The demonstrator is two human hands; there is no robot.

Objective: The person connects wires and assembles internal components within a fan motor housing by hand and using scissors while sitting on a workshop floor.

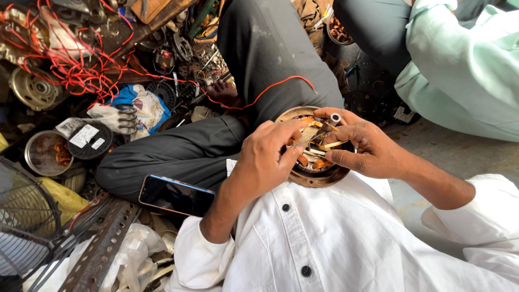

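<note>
Down in the head view, a round motor part (313,176) with copper windings rests on the person's lap, against the white shirt (335,238). Both hands work inside its ring. The left hand (265,162) lies over the near-left rim with its fingers curled down onto the windings; whether those fingers pinch anything cannot be told, since they cover their own tips. The right hand (367,146) is closed around the far-right side, thumb under the rim, fingertips pressing pale strips in the slots, and a small grey tube (335,117) sits pinched at its fingertips.

A red wire (270,89) loops from the part across the dark trouser leg (178,154) to a tangle on the cluttered floor.

As a judgement: the part is only balanced on the lap, so a hard push could tip it off. The thin copper strands could be nicked or bent by fingernails. The red wire could snag on a knee. A phone (175,196) lies on the thigh nearby and could slide off. Another person's pale green sleeve (459,70) is close on the right.
</note>
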